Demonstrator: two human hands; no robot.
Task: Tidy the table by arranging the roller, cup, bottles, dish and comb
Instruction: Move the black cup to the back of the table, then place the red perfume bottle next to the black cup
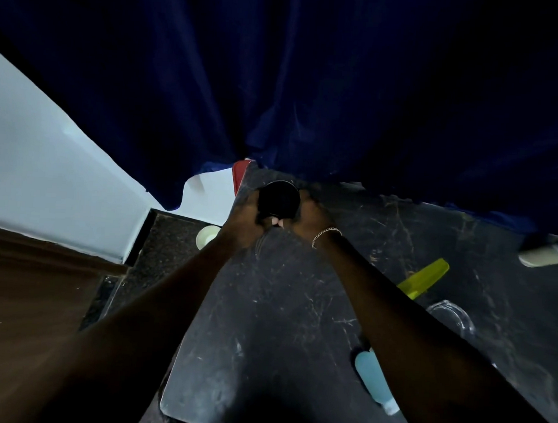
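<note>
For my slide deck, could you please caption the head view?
Left hand and right hand grip a black round object at the far corner of the dark table.

two bottles (pixel 373 379) (pixel 547 254), one comb (pixel 425 277), one dish (pixel 452 317)

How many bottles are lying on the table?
2. One light blue bottle lies by the right forearm; one pale bottle with a blue cap lies at the right edge. More may be hidden.
</note>
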